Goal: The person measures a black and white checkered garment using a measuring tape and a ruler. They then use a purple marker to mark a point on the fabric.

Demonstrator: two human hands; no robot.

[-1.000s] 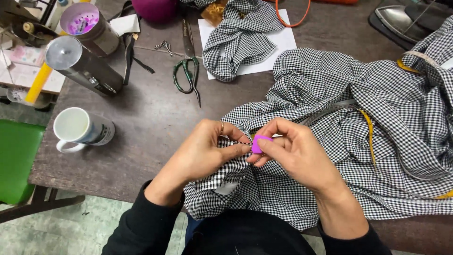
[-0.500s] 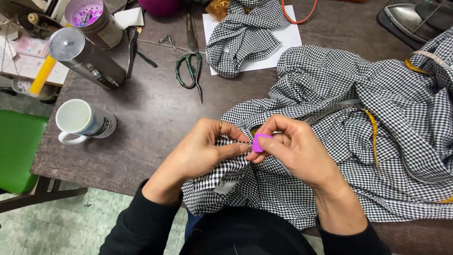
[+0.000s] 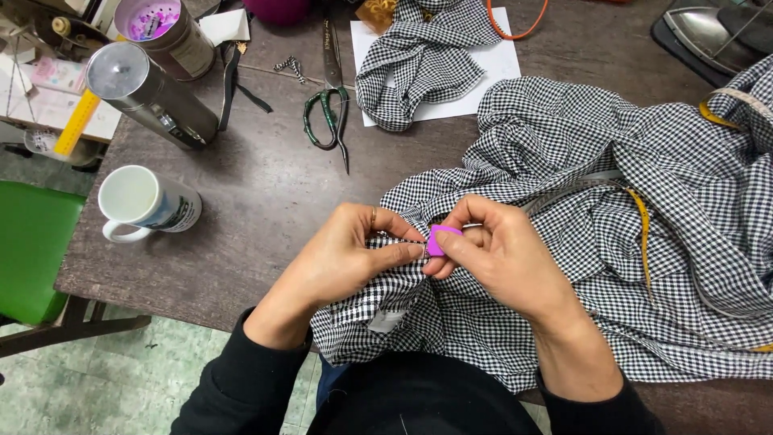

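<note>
Purple chalk (image 3: 442, 239) — right hand (image 3: 503, 262) pinching | left hand (image 3: 346, 262) — pinching checked fabric (image 3: 596, 242)

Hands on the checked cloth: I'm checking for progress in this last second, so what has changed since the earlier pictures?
Almost nothing. The right hand still pinches the small purple piece against the black-and-white checked cloth, and the left hand still pinches the fold beside it. Scissors, mug and tin lie as before; only the camera shifted slightly.

A round tin (image 3: 165, 36) with a pale label stands at the table's far left corner, lid purple-spotted.
</note>
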